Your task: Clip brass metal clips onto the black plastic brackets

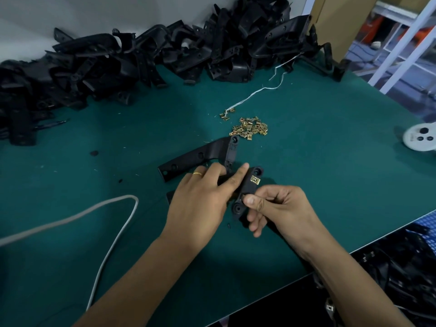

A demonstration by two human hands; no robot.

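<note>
1. Far left, a heap of black brackets runs along the back of the green surface, stretching rightward toward the far corner.
2. Near the front left, a white cable loops across the surface and off the near edge.
3. Centre now — one loose black bracket lies flat, well apart from the heap and just behind the hands.
4. The left hand, a gold ring on one finger, is laid over the bracket being worked, fingers curled around it and thumb stretched along its edge.
5. That bracket lies just above the surface between the two hands, with one brass clip already seated on its upper part.
6. Behind it, a small pile of brass clips sits on the surface, a white string trailing away toward the heap.
7. The right hand pinches the bracket's lower end — thumb on top, fingers curled beneath; whether it also has a clip there, cannot tell.
8. Far right, a white round object rests at the surface's edge.
</note>
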